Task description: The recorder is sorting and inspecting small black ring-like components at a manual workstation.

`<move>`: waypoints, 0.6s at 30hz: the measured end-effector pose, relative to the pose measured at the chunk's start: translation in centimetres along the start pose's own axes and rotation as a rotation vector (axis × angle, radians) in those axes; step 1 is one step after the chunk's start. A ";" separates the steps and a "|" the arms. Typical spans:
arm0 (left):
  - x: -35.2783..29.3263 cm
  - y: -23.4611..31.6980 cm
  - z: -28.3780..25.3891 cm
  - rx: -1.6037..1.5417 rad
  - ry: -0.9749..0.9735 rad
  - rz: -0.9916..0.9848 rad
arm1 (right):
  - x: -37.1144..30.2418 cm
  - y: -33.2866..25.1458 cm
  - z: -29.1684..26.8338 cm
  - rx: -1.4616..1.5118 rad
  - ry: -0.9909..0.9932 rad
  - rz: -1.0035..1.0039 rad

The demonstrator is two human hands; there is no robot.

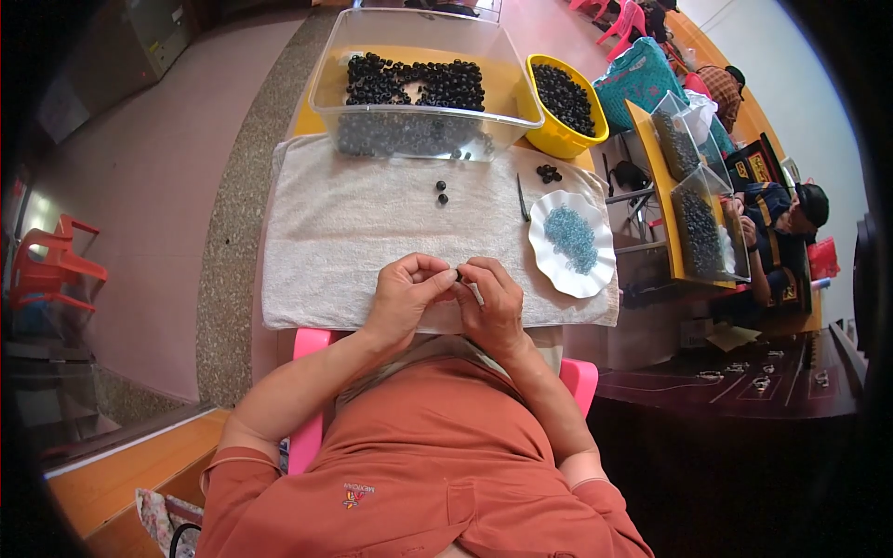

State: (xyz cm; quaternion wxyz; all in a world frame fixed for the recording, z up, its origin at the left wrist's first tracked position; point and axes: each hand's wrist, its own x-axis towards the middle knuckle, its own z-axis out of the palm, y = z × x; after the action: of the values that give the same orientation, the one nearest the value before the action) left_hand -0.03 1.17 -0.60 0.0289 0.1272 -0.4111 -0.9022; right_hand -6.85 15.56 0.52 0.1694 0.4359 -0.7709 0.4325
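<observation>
White towelling (pixel 353 223) is covering the table, and over its near edge two bare hands are meeting. The left hand (pixel 402 296) is pinching a small dark piece (pixel 458 276) between thumb and forefinger, while the right hand (pixel 493 302) is nipping it from the other side; fingertips are hiding most of it. Judging by this, the step in hand is involving close fingertip work on one piece, and the next move is probably calling for a light, steady grip from both hands.

Beyond the hands, two black beads (pixel 442 192) are lying one behind the other on the cloth. Off to the right, a white scalloped dish (pixel 581 286) is holding pale blue beads (pixel 570 239), with a slim dark tool (pixel 523 198) lying just beside it and a little black cluster (pixel 549 174) sitting behind. Farther back, a clear bin (pixel 510 84) and a yellow tub (pixel 560 142) are holding many more black pieces. At far right, a co-worker (pixel 772 219) is sitting beside clear boxes (pixel 696 228).
</observation>
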 end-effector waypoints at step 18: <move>-0.5 0.7 0.6 -0.006 0.002 -0.021 | 0.1 0.0 -0.9 0.038 -0.063 0.003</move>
State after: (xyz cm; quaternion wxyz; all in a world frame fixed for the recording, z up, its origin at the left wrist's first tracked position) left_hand 0.26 1.24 0.47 0.0203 0.1324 -0.4071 -0.9035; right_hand -7.05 16.19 1.09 0.1361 0.4513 -0.7681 0.4333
